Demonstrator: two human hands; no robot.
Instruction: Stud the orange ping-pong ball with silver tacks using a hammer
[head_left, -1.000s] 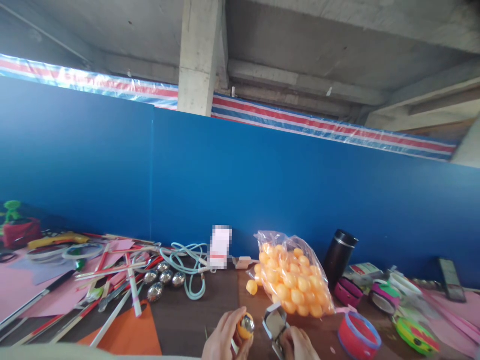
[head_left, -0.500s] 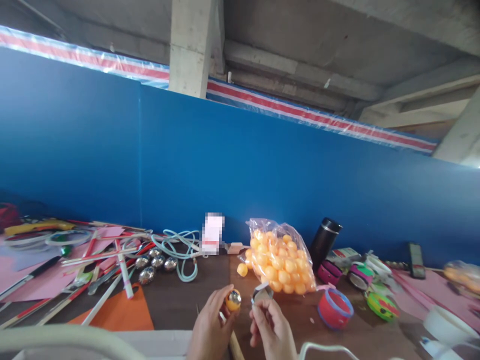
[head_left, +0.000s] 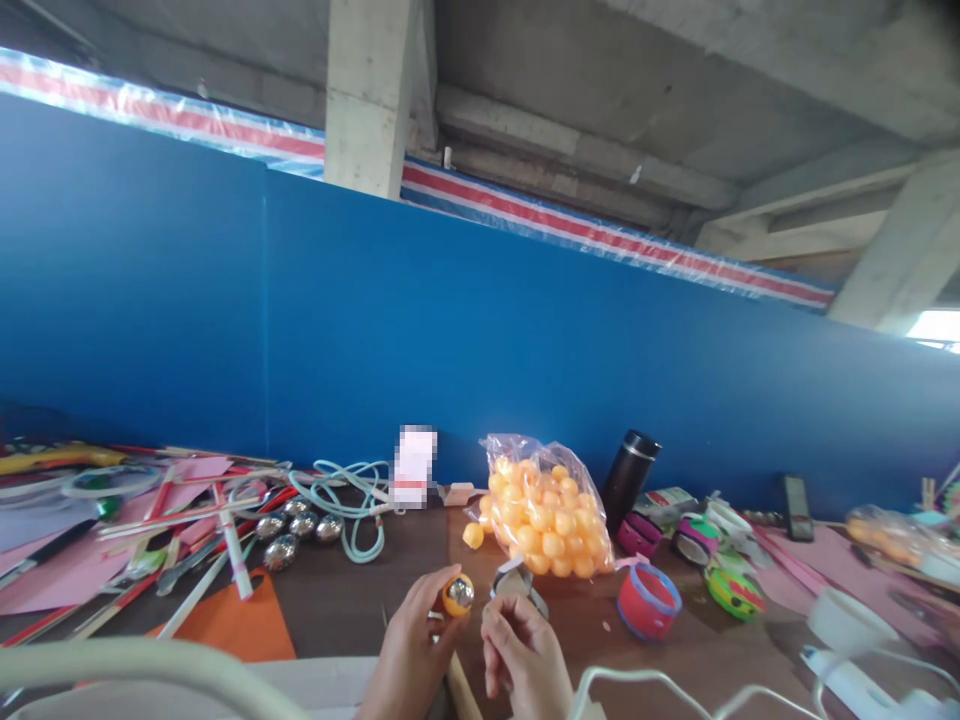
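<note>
My left hand (head_left: pixel 417 632) is closed around a small orange ball (head_left: pixel 448 597) whose facing side shows a shiny silver, mirror-like dome. Thumb and forefinger grip the ball at its edges. Just to the right, my right hand (head_left: pixel 525 645) has its thumb and fingertips pinched together and raised near the ball, apart from it. Whatever is in that pinch is too small or hidden to name. Behind the right fingers shows a grey, rounded object (head_left: pixel 520 582), partly covered by them. Below the hands a wooden stick (head_left: pixel 463 688) points toward me.
A clear bag of orange balls (head_left: pixel 553 520) stands beyond my hands, with one loose ball (head_left: pixel 473 536) beside it. Silver balls (head_left: pixel 281 551) and a pale blue cord (head_left: pixel 365 540) lie left. Rightward are a red tape roll (head_left: pixel 649 603), a black flask (head_left: pixel 631 475) and a white cable (head_left: pixel 645 676).
The view has turned slightly right, so the table items appear farther left. My right fingertips have come closer to the ball in my left hand, which keeps its hold.
</note>
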